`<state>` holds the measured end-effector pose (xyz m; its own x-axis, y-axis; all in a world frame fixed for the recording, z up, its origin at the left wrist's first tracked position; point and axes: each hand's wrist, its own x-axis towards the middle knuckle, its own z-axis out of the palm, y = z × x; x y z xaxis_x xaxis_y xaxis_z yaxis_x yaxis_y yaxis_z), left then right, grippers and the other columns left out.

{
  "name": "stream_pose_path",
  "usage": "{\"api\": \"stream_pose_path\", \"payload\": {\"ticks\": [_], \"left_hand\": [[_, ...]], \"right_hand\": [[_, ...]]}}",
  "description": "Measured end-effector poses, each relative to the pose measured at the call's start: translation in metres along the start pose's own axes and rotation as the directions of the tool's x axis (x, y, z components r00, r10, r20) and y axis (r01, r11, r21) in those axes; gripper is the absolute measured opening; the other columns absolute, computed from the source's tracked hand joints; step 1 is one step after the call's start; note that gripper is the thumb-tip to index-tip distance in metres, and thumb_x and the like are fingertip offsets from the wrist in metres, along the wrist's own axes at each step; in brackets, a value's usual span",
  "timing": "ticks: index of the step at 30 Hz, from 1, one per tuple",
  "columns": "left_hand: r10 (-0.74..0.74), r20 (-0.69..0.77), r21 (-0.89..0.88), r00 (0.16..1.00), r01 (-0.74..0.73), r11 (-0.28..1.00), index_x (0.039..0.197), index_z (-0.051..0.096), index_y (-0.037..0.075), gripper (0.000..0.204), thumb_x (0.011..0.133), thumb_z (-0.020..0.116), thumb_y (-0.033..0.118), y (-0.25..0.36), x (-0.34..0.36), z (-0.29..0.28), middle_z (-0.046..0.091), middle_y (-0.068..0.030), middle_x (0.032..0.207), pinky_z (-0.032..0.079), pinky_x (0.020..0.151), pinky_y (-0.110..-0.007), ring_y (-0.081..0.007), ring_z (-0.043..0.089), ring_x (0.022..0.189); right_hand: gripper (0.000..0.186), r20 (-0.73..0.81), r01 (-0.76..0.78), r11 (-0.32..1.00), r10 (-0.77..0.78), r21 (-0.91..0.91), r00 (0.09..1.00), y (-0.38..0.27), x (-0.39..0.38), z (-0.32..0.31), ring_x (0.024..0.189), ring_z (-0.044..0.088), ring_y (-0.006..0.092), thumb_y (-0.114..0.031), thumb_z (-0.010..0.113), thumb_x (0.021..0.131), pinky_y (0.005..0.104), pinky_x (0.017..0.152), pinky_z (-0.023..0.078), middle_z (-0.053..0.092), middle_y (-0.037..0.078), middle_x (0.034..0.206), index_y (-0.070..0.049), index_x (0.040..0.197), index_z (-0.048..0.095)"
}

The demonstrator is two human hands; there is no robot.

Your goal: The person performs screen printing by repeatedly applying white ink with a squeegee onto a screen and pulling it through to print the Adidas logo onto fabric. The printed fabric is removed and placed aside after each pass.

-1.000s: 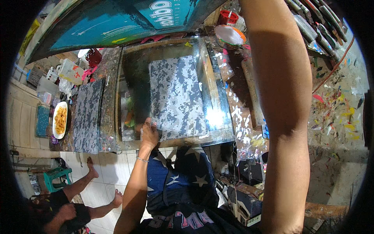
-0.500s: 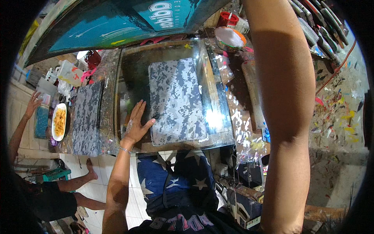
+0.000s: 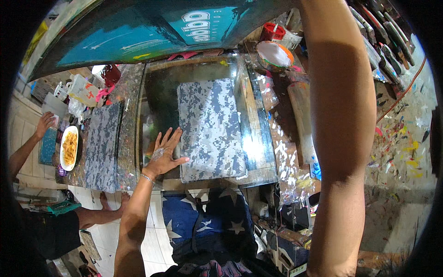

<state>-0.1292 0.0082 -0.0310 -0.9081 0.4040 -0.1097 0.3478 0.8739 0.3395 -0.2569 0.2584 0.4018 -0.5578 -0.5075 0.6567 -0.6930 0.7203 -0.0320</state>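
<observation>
Camouflage sheet (image 3: 210, 134), one, grey, white and dark blue-grey, roughly rectangular. Location: flat on the glass-topped board (image 3: 159, 106), near its middle, directly in front of the wearer. Small white spots show by its right edge; whether they sit on sheet or glass cannot be told.

Left hand (image 3: 162, 156), one, palm down at the sheet's left edge. Fingers spread and straight, grasping nothing; the thumb overlaps the sheet's lower left part, the other fingertips come up to its edge. Firmness of contact: cannot be told.

Right arm (image 3: 344, 115), one, stretched forward past the upper border of view. Hand hidden; whether its fingers are clenched or released cannot be told.

Framed screen (image 3: 147, 34), one, teal and black with pale lettering, tilted up beyond the board, apart from the sheet.

Condition, as judged: laying down of the sheet appears done, with its position perhaps being steadied or trued. Its visible face bears the camouflage pattern alone, so any work upon that face seems undone. Second camouflage piece (image 3: 102, 147), on the bench to the left, untouched by either visible hand.

Adjacent items: white oval dish (image 3: 67, 167) of food, far left; bowl (image 3: 289, 60) of white matter, beyond the board's right corner; red container (image 3: 272, 32), just behind it. Co-worker's hand (image 3: 45, 123), at the left margin; grasp unclear.
</observation>
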Motion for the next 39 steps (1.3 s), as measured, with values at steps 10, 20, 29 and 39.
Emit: {"api": "stream_pose_path", "payload": {"ticks": [10,20,29,39], "left_hand": [[-0.019,0.047,0.033,0.999,0.018,0.999,0.165,0.017,0.014,0.108,0.086,0.062,0.074,0.002,0.001,-0.001,0.018,-0.0056,0.172,0.002,0.128,-0.051,-0.0292,0.010,0.159],[-0.003,0.042,-0.094,0.999,0.007,0.996,0.165,0.016,0.011,0.102,0.093,0.055,0.071,0.000,0.001,-0.004,0.016,-0.0088,0.172,0.002,0.128,-0.050,-0.0286,0.008,0.159],[0.215,-0.922,0.222,0.322,-0.015,0.975,0.156,0.034,-0.002,0.106,0.071,0.090,0.027,0.087,-0.058,-0.196,0.037,-0.0223,0.160,0.024,0.124,-0.049,-0.0351,0.031,0.152],[0.140,-0.284,0.187,0.949,-0.088,0.978,0.099,0.059,0.003,0.057,0.052,0.090,0.011,0.095,-0.124,-0.150,0.061,-0.0184,0.099,0.050,0.083,-0.049,-0.0395,0.063,0.096]], "right_hand": [[0.079,0.044,0.005,1.000,-0.004,-0.028,0.999,-0.004,-0.007,-0.008,0.115,0.064,0.0484,-0.062,0.055,0.090,0.0459,0.102,0.050,0.065,0.037,0.119,0.012,0.111,0.070],[0.079,0.114,-0.132,0.990,0.137,-0.051,0.984,-0.017,-0.013,-0.016,0.093,0.072,0.0444,-0.062,0.055,0.093,0.0472,0.088,0.056,0.070,0.037,0.095,0.015,0.087,0.071],[0.067,0.105,-0.125,0.990,0.132,-0.070,0.986,-0.030,-0.054,-0.001,0.049,0.054,0.0179,-0.059,0.056,0.097,0.0370,0.055,0.050,0.058,0.007,0.055,-0.004,0.059,0.061],[0.035,0.207,0.094,0.996,-0.092,0.001,0.974,-0.096,-0.284,0.078,0.080,0.057,0.0289,-0.033,0.073,0.076,0.0477,0.079,0.041,0.054,0.010,0.080,-0.005,0.089,0.058]]}}
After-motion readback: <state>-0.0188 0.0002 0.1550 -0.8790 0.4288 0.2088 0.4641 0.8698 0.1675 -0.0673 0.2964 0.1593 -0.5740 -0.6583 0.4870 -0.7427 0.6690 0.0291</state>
